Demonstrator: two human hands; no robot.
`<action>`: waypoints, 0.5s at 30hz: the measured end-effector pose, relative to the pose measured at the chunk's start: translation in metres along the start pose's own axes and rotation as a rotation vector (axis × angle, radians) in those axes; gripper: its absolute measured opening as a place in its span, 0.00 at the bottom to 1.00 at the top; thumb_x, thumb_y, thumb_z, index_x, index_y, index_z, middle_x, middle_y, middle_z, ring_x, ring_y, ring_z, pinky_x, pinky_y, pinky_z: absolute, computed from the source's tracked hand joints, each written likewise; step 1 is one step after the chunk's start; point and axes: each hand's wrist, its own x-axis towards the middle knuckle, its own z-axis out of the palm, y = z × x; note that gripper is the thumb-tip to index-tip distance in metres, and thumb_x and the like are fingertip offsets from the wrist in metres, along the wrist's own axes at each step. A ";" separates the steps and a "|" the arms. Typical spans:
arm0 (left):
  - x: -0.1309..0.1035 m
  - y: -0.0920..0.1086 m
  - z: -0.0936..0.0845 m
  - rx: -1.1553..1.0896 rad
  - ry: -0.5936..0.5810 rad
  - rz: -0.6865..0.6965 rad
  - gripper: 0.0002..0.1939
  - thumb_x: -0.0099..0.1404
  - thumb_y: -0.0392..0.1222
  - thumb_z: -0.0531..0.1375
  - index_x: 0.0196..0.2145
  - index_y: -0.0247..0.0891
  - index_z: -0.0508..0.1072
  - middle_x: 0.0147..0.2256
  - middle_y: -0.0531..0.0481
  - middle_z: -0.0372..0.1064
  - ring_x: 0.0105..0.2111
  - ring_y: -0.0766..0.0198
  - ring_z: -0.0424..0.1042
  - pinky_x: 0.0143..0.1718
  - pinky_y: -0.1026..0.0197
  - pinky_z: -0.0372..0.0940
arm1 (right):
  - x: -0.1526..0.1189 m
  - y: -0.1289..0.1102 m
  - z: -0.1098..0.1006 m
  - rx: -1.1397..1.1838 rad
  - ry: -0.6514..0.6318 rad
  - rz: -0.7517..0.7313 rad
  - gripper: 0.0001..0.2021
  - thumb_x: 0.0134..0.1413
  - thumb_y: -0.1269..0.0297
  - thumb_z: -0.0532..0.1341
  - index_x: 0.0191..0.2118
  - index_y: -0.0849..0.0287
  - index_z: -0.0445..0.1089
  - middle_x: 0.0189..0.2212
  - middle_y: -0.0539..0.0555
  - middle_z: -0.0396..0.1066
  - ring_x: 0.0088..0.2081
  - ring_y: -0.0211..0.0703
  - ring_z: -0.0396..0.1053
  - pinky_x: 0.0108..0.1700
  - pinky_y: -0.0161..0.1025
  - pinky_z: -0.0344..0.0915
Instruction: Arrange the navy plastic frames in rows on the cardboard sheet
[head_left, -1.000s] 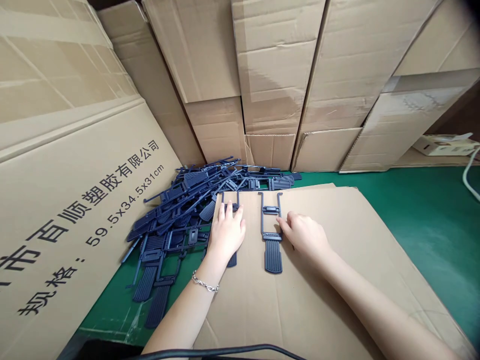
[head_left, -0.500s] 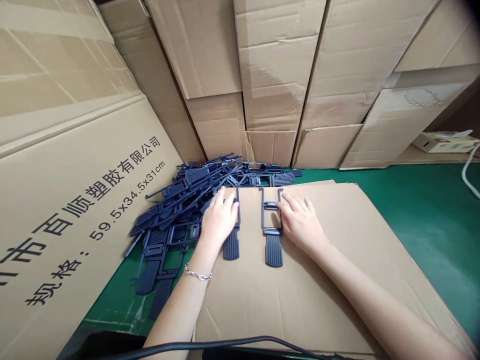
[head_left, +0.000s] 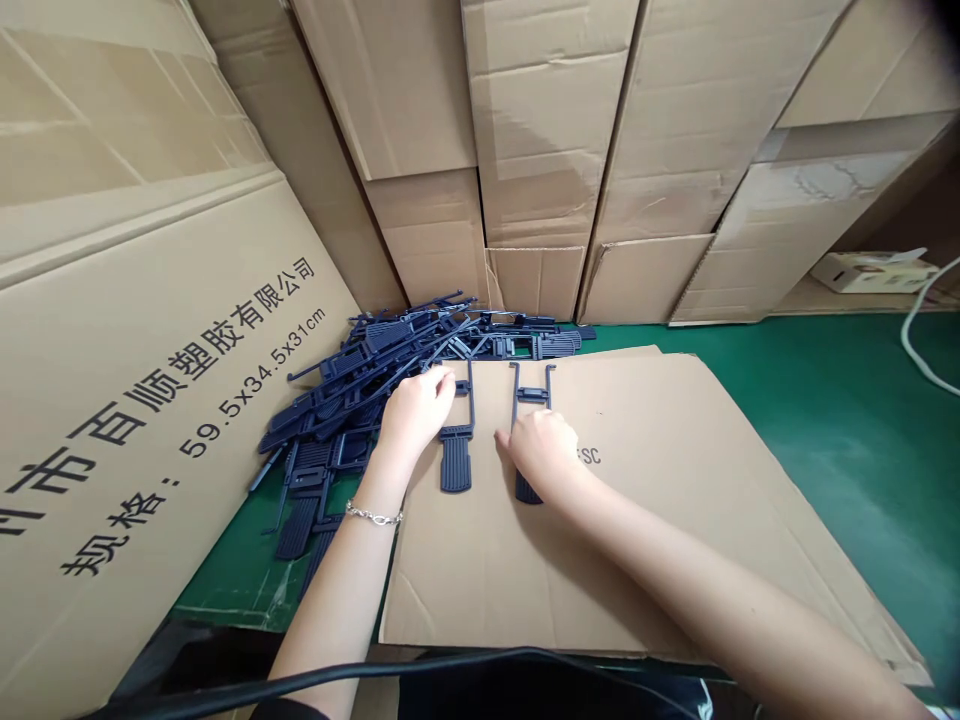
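Two dark blue plastic frames with ribbed paddle ends lie side by side on a flat cardboard sheet [head_left: 645, 560]. My left hand [head_left: 416, 408] is closed at the left rail of the left frame [head_left: 456, 462], with its fingertips curled near the upper end and that rail mostly covered. Over the middle of the right frame [head_left: 532, 393], my right hand [head_left: 541, 448] is bent down with curled fingers, the thumb pointing left. It hides the joint and most of the ribbed paddle; the hooked upper ends stay visible.
A heap of similar blue plastic frames [head_left: 352, 390] lies left of the sheet on the green table [head_left: 780, 375]. A large printed carton [head_left: 187, 370] leans at the left, and tall cartons [head_left: 540, 150] line the back. A black cable [head_left: 450, 662] crosses the near edge.
My right hand has moved from the right frame's right rail to its middle, over the paddle joint. My left hand has shifted left off the left frame's right rail, its fingers now curled.
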 end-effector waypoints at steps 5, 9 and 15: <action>0.013 0.009 -0.005 -0.066 -0.067 0.111 0.15 0.64 0.41 0.51 0.45 0.40 0.73 0.40 0.49 0.73 0.40 0.61 0.71 0.44 0.63 0.62 | 0.001 0.002 -0.015 0.129 -0.072 0.049 0.02 0.49 0.73 0.61 0.29 0.66 0.71 0.29 0.58 0.70 0.38 0.48 0.69 0.39 0.46 0.65; 0.015 0.005 -0.001 -0.106 -0.057 0.151 0.16 0.64 0.41 0.51 0.46 0.37 0.72 0.40 0.49 0.72 0.39 0.63 0.70 0.45 0.62 0.62 | 0.005 0.027 -0.031 0.354 -0.067 0.097 0.05 0.44 0.77 0.59 0.23 0.65 0.70 0.23 0.61 0.68 0.32 0.54 0.70 0.33 0.44 0.66; 0.012 -0.011 0.029 -0.164 0.017 0.226 0.14 0.64 0.37 0.51 0.44 0.35 0.72 0.46 0.47 0.67 0.47 0.63 0.65 0.53 0.61 0.57 | -0.001 0.072 -0.028 0.814 -0.143 0.206 0.21 0.44 0.75 0.58 0.48 0.64 0.68 0.22 0.52 0.70 0.20 0.45 0.68 0.20 0.40 0.65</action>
